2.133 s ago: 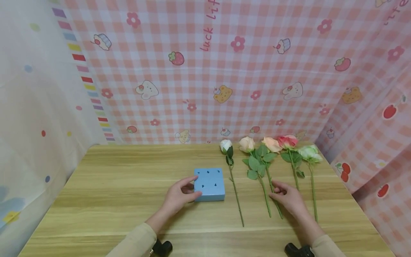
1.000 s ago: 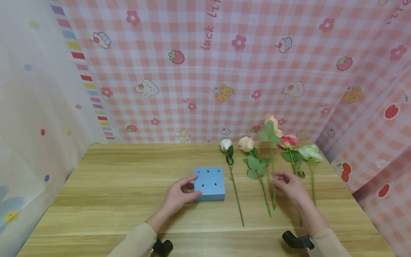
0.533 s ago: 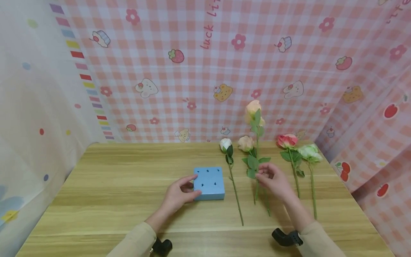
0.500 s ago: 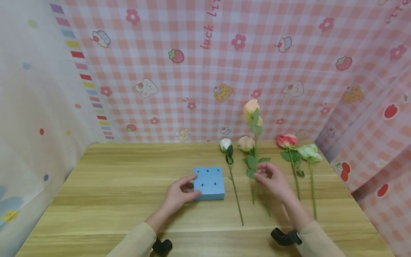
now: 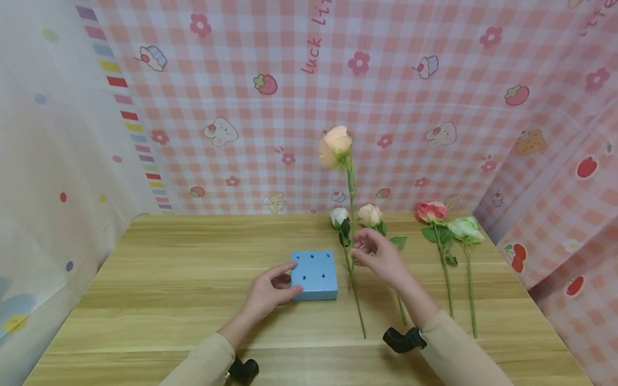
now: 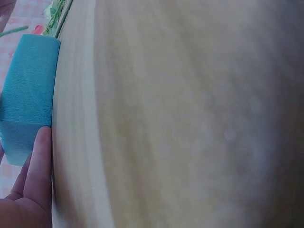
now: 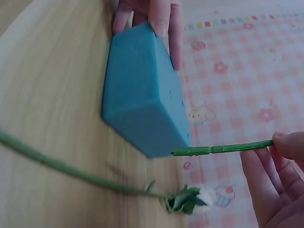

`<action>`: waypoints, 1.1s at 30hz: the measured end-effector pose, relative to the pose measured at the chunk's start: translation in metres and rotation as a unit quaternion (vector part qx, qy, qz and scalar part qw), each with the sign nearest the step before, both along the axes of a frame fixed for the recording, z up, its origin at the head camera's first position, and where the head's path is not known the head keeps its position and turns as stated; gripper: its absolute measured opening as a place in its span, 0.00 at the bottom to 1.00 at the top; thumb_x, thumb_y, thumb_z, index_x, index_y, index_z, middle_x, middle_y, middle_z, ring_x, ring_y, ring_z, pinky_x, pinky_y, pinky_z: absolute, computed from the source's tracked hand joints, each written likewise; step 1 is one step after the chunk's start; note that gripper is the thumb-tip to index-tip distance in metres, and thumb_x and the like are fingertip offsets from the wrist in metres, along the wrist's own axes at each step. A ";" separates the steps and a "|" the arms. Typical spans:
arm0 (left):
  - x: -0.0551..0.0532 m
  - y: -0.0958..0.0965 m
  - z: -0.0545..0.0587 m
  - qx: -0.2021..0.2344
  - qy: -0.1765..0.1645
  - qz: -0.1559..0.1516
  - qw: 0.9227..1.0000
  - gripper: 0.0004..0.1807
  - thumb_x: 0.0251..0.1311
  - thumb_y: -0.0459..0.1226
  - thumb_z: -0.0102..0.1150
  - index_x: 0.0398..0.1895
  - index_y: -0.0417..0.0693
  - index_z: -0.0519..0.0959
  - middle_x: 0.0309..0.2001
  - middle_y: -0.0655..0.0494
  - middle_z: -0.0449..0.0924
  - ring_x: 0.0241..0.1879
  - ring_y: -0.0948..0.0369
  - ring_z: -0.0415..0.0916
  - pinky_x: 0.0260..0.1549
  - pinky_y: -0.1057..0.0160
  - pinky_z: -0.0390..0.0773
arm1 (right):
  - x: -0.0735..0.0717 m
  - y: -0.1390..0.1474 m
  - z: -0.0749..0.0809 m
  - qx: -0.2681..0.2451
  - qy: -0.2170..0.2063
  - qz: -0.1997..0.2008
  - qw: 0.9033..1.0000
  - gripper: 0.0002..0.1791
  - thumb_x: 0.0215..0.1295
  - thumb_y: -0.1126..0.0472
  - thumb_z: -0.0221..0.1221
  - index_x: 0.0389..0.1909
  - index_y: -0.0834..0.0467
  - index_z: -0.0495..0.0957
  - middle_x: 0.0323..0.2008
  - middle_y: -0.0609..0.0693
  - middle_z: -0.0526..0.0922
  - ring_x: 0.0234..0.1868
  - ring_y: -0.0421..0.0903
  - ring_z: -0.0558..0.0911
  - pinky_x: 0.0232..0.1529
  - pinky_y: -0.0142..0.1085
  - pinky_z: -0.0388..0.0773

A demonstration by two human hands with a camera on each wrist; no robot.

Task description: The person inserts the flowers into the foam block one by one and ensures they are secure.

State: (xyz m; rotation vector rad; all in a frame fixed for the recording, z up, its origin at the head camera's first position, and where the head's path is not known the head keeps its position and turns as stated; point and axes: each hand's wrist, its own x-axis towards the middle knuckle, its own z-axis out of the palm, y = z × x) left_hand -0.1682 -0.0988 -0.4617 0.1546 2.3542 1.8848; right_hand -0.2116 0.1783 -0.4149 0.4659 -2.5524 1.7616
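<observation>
Peach rose [image 5: 351, 182] hangs just right of the blue block [image 5: 314, 276], its stem [image 7: 223, 148] pinched between the thumb and fingers of your right hand [image 5: 381, 257]. Its long axis runs nearly upright in your head view, bloom [image 5: 336, 147] on top and leaning left, lower end [image 7: 178, 152] pointing down toward the table [image 5: 193, 289]; you cannot tell whether that end touches the block. Your left hand [image 5: 272, 287] grips the block's left side. Behind the held stem lies the white rose [image 5: 339, 216].

Free tabletop [image 5: 169, 268] left, flowers [image 5: 370, 215] right
</observation>
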 end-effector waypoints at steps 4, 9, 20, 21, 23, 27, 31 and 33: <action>-0.002 -0.001 -0.002 0.002 -0.007 0.002 1.000 0.30 0.54 0.31 0.72 0.63 0.42 0.77 0.48 0.42 0.77 0.45 0.49 0.78 0.34 0.60 0.87 | -0.004 -0.014 0.005 0.017 0.020 0.008 1.000 0.14 0.67 0.71 0.61 0.51 0.67 0.73 0.39 0.57 0.77 0.36 0.50 0.80 0.36 0.36 0.86; -0.005 -0.001 -0.008 -0.004 -0.008 0.008 1.000 0.30 0.54 0.31 0.73 0.63 0.44 0.77 0.48 0.43 0.78 0.45 0.49 0.78 0.34 0.61 0.87 | -0.011 -0.029 0.006 0.020 0.051 0.021 0.998 0.12 0.67 0.70 0.62 0.48 0.64 0.74 0.36 0.55 0.77 0.34 0.48 0.79 0.35 0.36 0.86; -0.017 -0.005 -0.027 -0.007 -0.013 0.008 1.000 0.31 0.52 0.38 0.76 0.62 0.52 0.79 0.47 0.46 0.79 0.43 0.53 0.79 0.33 0.61 0.87 | -0.024 -0.063 0.005 0.036 0.108 0.031 0.993 0.12 0.65 0.71 0.63 0.48 0.65 0.75 0.38 0.56 0.80 0.37 0.51 0.82 0.34 0.34 0.85; -0.016 -0.005 -0.027 -0.007 -0.012 0.007 1.000 0.31 0.52 0.38 0.76 0.62 0.51 0.79 0.47 0.46 0.79 0.43 0.53 0.79 0.33 0.61 0.87 | -0.025 -0.066 0.004 0.044 0.108 0.027 0.993 0.12 0.65 0.70 0.63 0.48 0.65 0.75 0.38 0.55 0.81 0.37 0.51 0.82 0.34 0.34 0.85; -0.016 -0.005 -0.027 -0.007 -0.013 0.007 1.000 0.31 0.52 0.38 0.76 0.62 0.52 0.79 0.47 0.46 0.79 0.43 0.53 0.79 0.33 0.61 0.87 | -0.025 -0.072 0.005 0.051 0.106 0.019 0.993 0.13 0.65 0.70 0.63 0.49 0.65 0.76 0.39 0.55 0.81 0.38 0.51 0.83 0.34 0.34 0.85; -0.015 -0.004 -0.026 -0.012 -0.009 0.004 1.000 0.31 0.52 0.38 0.76 0.62 0.50 0.79 0.47 0.46 0.79 0.43 0.54 0.79 0.33 0.61 0.87 | -0.028 -0.082 0.006 0.052 0.113 0.003 0.992 0.12 0.65 0.70 0.64 0.48 0.63 0.77 0.39 0.53 0.81 0.39 0.50 0.83 0.34 0.35 0.84; -0.015 -0.004 -0.026 -0.009 -0.010 0.004 1.000 0.30 0.53 0.38 0.75 0.62 0.50 0.79 0.47 0.46 0.79 0.43 0.54 0.79 0.33 0.61 0.87 | -0.031 -0.091 0.007 0.048 0.126 0.000 0.991 0.11 0.64 0.70 0.64 0.47 0.62 0.77 0.39 0.54 0.81 0.39 0.50 0.83 0.35 0.35 0.84; -0.015 -0.004 -0.026 -0.006 -0.011 0.005 1.000 0.30 0.53 0.37 0.75 0.62 0.50 0.79 0.47 0.46 0.79 0.43 0.53 0.79 0.33 0.61 0.87 | -0.032 -0.095 0.007 0.050 0.129 0.000 0.990 0.11 0.65 0.69 0.64 0.47 0.62 0.77 0.40 0.54 0.82 0.40 0.49 0.83 0.36 0.35 0.84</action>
